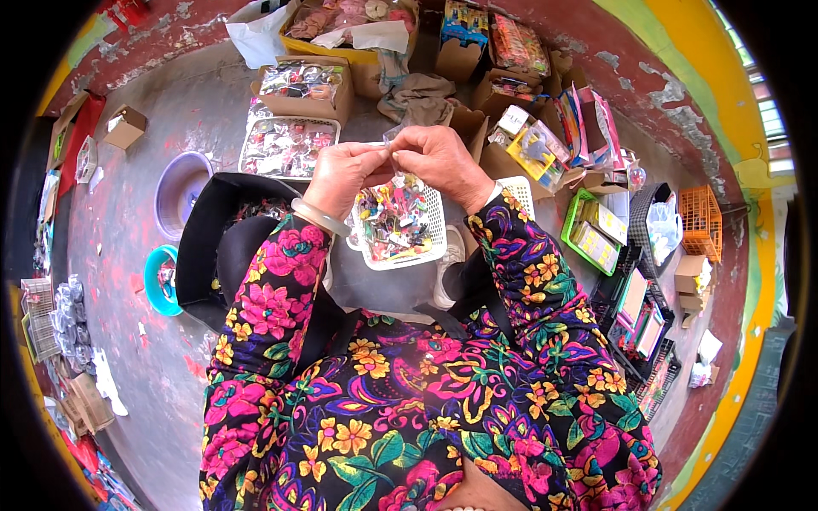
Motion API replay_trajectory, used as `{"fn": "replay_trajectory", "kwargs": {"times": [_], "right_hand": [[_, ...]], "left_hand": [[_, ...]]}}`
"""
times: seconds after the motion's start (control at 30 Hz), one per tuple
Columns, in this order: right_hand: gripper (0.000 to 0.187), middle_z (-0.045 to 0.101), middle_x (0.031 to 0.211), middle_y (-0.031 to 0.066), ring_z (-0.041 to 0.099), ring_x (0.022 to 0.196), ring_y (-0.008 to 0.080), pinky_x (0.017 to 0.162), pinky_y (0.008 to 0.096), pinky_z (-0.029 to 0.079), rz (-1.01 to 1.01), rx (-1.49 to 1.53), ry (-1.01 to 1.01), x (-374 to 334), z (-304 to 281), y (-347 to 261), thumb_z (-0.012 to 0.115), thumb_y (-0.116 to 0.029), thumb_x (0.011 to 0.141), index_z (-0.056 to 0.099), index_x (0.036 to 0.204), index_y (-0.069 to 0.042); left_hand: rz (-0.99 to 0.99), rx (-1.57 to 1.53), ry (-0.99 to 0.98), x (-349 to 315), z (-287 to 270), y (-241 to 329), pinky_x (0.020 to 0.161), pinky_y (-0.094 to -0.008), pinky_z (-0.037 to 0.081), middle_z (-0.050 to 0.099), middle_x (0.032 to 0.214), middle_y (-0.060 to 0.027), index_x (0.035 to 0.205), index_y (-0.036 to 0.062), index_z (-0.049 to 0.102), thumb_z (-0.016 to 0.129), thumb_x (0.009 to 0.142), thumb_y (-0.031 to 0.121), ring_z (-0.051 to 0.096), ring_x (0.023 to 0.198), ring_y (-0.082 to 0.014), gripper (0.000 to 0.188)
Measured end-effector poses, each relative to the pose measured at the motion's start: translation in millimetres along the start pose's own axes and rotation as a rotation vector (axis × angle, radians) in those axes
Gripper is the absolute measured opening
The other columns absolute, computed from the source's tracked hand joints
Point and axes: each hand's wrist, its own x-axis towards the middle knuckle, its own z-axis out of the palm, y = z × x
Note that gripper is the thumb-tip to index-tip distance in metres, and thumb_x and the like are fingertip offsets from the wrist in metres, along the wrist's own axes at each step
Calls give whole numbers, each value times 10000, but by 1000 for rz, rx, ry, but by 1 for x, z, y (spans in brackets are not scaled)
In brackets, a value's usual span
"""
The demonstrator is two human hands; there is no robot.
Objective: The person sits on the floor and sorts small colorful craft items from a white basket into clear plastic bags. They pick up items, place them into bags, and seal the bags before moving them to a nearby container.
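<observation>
My left hand (339, 173) and my right hand (440, 159) meet above my lap, fingertips pinched together on a small clear plastic bag (392, 145) that hangs between them. A pale bangle sits on my left wrist. Right under the hands a white slotted basket (436, 223) rests on my knees, full of small colourful trinkets. My sleeves are dark with bright flowers.
A black bag (209, 230) lies open at my left. A white tray (247, 140) and a cardboard box (307, 100) of packed trinkets stand ahead. A purple bowl (175, 192) and teal bowl (153, 285) sit left. Green, black and orange crates and more boxes crowd the right.
</observation>
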Motion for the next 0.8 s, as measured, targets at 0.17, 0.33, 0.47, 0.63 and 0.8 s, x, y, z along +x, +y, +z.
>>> {"fn": "replay_trajectory", "kwargs": {"times": [0.17,0.33,0.47,0.63,0.8], "right_hand": [[164,607,675,122,583,595,168,551,273,442,4,-44,9,-1,-1,-1,537,-103,708,619,788,14],[139,606,683,126,594,606,198,556,284,450,-15,-93,61,-2,5,-1,563,-114,701,615,767,-3],[117,594,673,126,590,603,175,566,260,452,-67,-321,154,-5,12,-9,588,-100,697,612,769,-11],[108,591,650,93,568,595,129,557,249,447,-31,-239,202,-5,16,-6,595,-94,703,616,768,-9],[131,597,627,95,583,584,167,544,281,444,113,70,137,-5,13,4,597,-124,678,612,727,-4]], "left_hand": [[-1,-2,-17,-1,1,1,733,-274,525,620,850,-109,901,-63,600,556,839,89,628,756,-173,170],[46,40,-9,0,-2,-1,731,-265,517,623,851,-101,905,-67,609,560,837,89,623,759,-164,177],[175,201,1,2,-4,-8,725,-251,509,627,838,-100,893,-66,622,572,831,91,617,746,-151,175],[155,129,29,2,-2,-6,713,-252,512,626,830,-94,884,-64,627,577,826,86,613,729,-143,169],[45,-7,34,-4,4,1,709,-268,524,623,831,-98,882,-67,618,575,820,73,621,742,-161,160]]}}
